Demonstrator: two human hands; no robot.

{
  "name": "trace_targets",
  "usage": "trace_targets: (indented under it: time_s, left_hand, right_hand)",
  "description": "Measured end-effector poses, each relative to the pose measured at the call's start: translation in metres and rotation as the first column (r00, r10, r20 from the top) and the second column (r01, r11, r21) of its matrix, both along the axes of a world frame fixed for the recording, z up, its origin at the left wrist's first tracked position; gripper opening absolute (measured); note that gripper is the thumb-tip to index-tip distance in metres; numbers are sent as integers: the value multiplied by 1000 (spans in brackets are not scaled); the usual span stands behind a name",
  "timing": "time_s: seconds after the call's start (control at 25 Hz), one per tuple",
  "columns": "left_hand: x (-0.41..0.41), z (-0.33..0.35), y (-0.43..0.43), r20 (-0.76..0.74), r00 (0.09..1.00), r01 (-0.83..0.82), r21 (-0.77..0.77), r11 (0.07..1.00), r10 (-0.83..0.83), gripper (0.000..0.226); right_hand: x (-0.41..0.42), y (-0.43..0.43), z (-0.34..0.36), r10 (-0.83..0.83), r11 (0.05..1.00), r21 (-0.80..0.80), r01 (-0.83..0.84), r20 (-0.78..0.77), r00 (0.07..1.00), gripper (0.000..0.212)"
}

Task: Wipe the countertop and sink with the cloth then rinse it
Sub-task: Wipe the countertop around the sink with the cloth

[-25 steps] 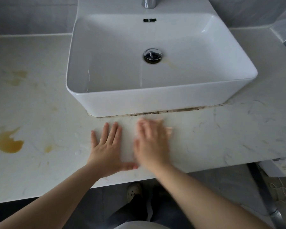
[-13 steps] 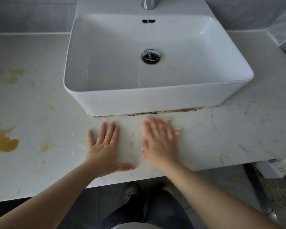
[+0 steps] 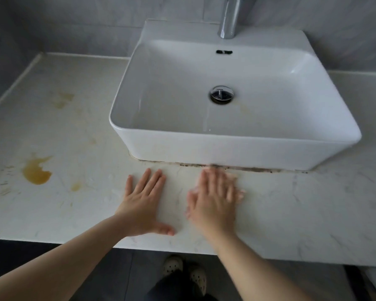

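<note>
- The left hand [image 3: 142, 205] is laid palm down on the counter [image 3: 302, 213], with its fingers [image 3: 154, 181] straight and held close together and the thumb stuck out sideways near the counter's front edge
- The right hand [image 3: 213, 205] is laid flat just beside the left one, with a narrow strip of bare counter between them
- The right fingers [image 3: 217, 183] are straight and slightly spread, though their outlines are smeared by blur
- A pale blurred patch [image 3: 240, 193] is seen at the outer edge of the right fingers; whether it is the cloth cannot be told
- The white rectangular sink [image 3: 226, 151] is set on the counter just beyond both sets of fingertips, and the right fingertips are nearly at its front wall
- A dark line of grime [image 3: 258, 169] is seen along the foot of the sink, just beyond the right fingers and on to their right
- A chrome drain plug [image 3: 221, 94] is seen in the basin floor well beyond the right fingers, with an overflow slot [image 3: 224, 52] and a chrome tap [image 3: 232, 16] farther back
- An orange-brown stain [image 3: 36, 171] is seen on the counter well to the left of the left fingers, with a smaller spot [image 3: 76, 186] between the stain and those fingers
- Fainter yellowish marks [image 3: 62, 99] are seen farther back on the left
- Two pale perforated shoes [image 3: 172, 265] are seen on the dark floor below the counter's edge, between the forearms
</note>
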State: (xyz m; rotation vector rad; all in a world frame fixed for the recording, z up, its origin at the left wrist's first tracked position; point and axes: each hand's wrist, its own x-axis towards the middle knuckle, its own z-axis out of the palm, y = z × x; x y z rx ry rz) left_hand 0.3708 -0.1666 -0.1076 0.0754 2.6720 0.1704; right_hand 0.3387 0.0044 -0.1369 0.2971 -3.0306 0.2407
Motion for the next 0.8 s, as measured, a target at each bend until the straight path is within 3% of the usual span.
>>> trace_targets:
  time_s: [0.08,0.12,0.24,0.4,0.44,0.52,0.6,0.64,0.68,0.72,0.8]
  left_hand:
    - [-1,0,-1,-27,1000,-1,6,1000,1,148]
    - [0,0,-3,-38,999,-6,16,1000,7,148]
    - [3,-2,-5,-102,995,5,33,999,-1,142]
    - [11,0,-14,-170,982,86,39,996,-78,133]
    - [13,1,-22,-170,981,100,40,994,-92,132]
    - [16,4,-49,-162,983,91,31,995,-85,131]
    - [15,6,-81,-126,992,28,-6,1000,-29,143]
    - [14,7,-97,-103,995,8,-29,1000,-11,147]
    - [13,9,-111,-84,996,1,-46,999,-4,149]
    - [12,10,-122,-66,998,3,-50,999,-7,150]
    - [12,11,-138,-48,998,34,-33,999,-35,151]
  right_hand:
    - [11,13,0,282,955,87,-284,31,959,59]
    - [7,32,-1,283,953,104,-285,31,959,58]
    - [-14,94,-9,-69,988,136,68,0,998,63]
    - [-13,72,-1,-392,920,52,390,71,917,74]
    - [-3,41,3,-369,930,39,367,94,925,72]
    - [27,-27,5,-79,996,46,77,45,996,63]
    - [51,-67,5,256,962,71,-262,82,963,59]
    - [49,-67,3,330,933,114,-340,103,938,59]
    - [40,-58,-1,313,936,140,-323,90,946,59]
    - [31,-46,-1,193,970,140,-201,72,979,60]
    - [10,-20,2,-225,970,109,217,69,972,65]
